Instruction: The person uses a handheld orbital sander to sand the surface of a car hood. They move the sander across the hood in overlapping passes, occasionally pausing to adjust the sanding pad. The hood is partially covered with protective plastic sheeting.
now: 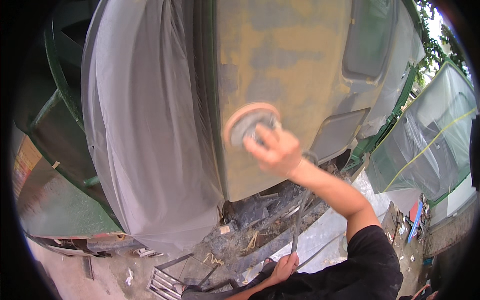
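My right hand (276, 150) is wrapped over the top of a round sander (243, 125) with an orange-pink rim. The sander's disc lies against a large vehicle panel (280, 85) patched in yellow-tan filler and grey. Motion blurs the tool and my fingers a little. Lower down, near my body, my left hand (286, 265) is closed around a grey hose (299, 220), which runs up toward my right wrist. How the hose joins the sander is hidden behind my hand and forearm.
Translucent plastic sheeting (145, 115) drapes the part left of the panel. A metal step stool (167, 280) stands below, beside scattered debris (250, 215). At right, a green frame covered in plastic film (420, 150) has a yellow strip across it. Dark green bodywork (65, 205) lies far left.
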Motion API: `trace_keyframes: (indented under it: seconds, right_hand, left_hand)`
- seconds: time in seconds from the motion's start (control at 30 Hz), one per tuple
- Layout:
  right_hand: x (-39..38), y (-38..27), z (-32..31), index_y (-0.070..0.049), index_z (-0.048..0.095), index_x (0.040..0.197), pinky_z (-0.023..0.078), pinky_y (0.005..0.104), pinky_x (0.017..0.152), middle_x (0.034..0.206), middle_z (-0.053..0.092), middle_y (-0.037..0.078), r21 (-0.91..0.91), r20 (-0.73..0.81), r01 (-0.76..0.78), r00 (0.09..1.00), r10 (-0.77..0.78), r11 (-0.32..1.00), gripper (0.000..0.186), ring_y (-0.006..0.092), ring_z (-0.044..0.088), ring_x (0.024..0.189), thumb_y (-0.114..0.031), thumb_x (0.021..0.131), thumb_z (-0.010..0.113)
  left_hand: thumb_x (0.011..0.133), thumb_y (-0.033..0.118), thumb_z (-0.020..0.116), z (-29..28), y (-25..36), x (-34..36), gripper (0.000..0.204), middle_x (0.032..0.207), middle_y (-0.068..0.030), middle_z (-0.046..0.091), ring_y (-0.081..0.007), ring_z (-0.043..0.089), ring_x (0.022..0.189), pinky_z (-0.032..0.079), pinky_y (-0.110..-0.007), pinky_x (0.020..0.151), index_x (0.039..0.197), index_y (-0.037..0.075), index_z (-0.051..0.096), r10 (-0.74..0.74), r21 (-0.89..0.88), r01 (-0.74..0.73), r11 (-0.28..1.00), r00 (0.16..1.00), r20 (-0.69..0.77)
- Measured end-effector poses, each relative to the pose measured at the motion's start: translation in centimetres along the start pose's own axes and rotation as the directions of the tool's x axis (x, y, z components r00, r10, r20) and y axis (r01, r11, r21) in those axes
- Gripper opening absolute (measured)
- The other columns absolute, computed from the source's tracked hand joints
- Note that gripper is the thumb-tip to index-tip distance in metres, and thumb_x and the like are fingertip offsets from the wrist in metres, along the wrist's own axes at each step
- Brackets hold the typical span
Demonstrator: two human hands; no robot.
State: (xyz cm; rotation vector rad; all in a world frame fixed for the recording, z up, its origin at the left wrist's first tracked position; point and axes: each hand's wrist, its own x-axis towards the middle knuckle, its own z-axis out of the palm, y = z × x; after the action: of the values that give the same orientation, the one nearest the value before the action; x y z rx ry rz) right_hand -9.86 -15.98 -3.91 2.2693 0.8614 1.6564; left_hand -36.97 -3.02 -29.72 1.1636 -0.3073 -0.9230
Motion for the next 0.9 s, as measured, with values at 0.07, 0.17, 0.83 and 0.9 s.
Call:
trace_keyframes:
  seconds: [0.07, 0.17, 0.83, 0.9]
  right_hand:
    - [-1.9, -1.8, 0.1, -0.027, 0.073, 0.109, 0.051, 0.03, 0.052, 0.108, 0.067, 0.007, 0.001, 0.053, 0.03, 0.998, -0.03, 1.0, 0.038, 0.0196, 0.058, 0.066, -0.019, 0.072, 0.07]
    - [2.9, -0.5, -1.0, -0.025, 0.074, 0.11, 0.054, 0.0341, 0.058, 0.113, 0.067, 0.007, 0.025, 0.022, -0.047, 0.999, 0.046, 0.999, 0.051, 0.0232, 0.065, 0.073, -0.018, 0.06, 0.08]
    - [47.7, 24.5, -13.8, 0.001, 0.061, 0.14, 0.052, 0.0409, 0.108, 0.138, 0.065, 0.026, 0.058, -0.225, -0.443, 0.867, 0.444, 0.895, 0.076, 0.0361, 0.063, 0.128, -0.035, 0.077, 0.081]
    - [47.8, 23.8, -13.7, 0.001, 0.063, 0.136, 0.053, 0.0414, 0.105, 0.135, 0.067, 0.025, 0.04, -0.244, -0.444, 0.865, 0.439, 0.895, 0.073, 0.0362, 0.065, 0.125, -0.036, 0.076, 0.082]
  left_hand:
    - [0.113, 0.052, 0.036, 0.7, -0.5, -0.7, 0.063, 0.058, 0.0001, 0.046, -0.0102, 0.044, 0.052, 0.04, -0.03, 0.052, 0.077, 0.005, 0.057, -0.047, 0.003, 0.047, 0.999, 0.998, -0.047]
    - [0.113, 0.05, 0.039, -0.9, -5.3, 1.7, 0.053, 0.065, 0.0025, 0.048, -0.0092, 0.046, 0.056, 0.037, -0.028, 0.054, 0.088, 0.007, 0.059, -0.037, -0.126, 0.042, 0.991, 0.999, 0.038]
    - [0.113, 0.045, 0.041, 2.1, 14.5, 6.9, 0.045, 0.077, 0.0022, 0.053, -0.0076, 0.048, 0.069, 0.041, -0.026, 0.064, 0.097, 0.007, 0.059, 0.52, -0.131, -0.504, 0.854, 0.818, 0.244]
    - [0.112, 0.043, 0.043, 1.8, 18.4, 5.9, 0.043, 0.079, 0.0031, 0.053, -0.007, 0.048, 0.072, 0.041, -0.026, 0.067, 0.097, 0.007, 0.059, 0.49, -0.133, -0.472, 0.872, 0.846, 0.21]
